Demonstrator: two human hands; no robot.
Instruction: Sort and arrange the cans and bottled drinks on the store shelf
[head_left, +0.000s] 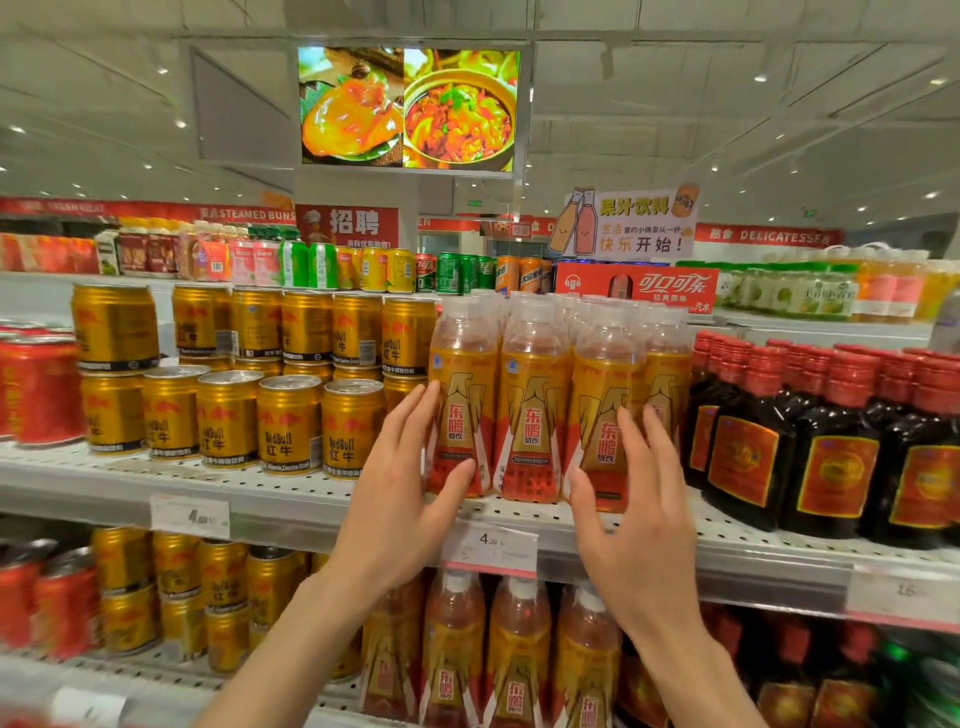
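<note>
- Orange-labelled bottles (535, 410) with pale caps, standing upright in a tight block at the front of the middle shelf (291, 499); label printed 东鹏 above 特饮 on a gold eagle shape.
- Left hand (405, 499) fingers spread, palm against the left side of the leftmost front bottle, thumb laid across its lower label; not closed round it.
- Right hand (634, 499) fingers spread too, resting on the front and right side of the third front bottle; thumb low near the label's base.
- Just left of the bottles: gold cans (291, 421) marked "RedBull" and 红牛, stacked two high toward the back, single at the front edge, rightmost can nearly touching the left hand.
- Far left: red cans (41, 389), print too blurred to read.
- Just right of the bottles: dark bottles (831, 441) with red caps and red-and-gold labels, text unreadable, packed close with no gap.
- Shelf lip carrying price tags (491, 551), the middle one seeming to read 4.20; a narrow bare strip of perforated shelf in front of the cans and bottles.
- Lower shelf repeating the same goods: gold cans left, orange-labelled bottles centre.
- Beyond: red Coca-Cola carton (636, 286) printed 可口可乐, a sign (623, 223) reading 果汁饮料 and 快乐开始!, red banners with "STEAMED BUNS" and "DELICATESSEN", a 招聘 poster, a hanging food screen (408, 106).
</note>
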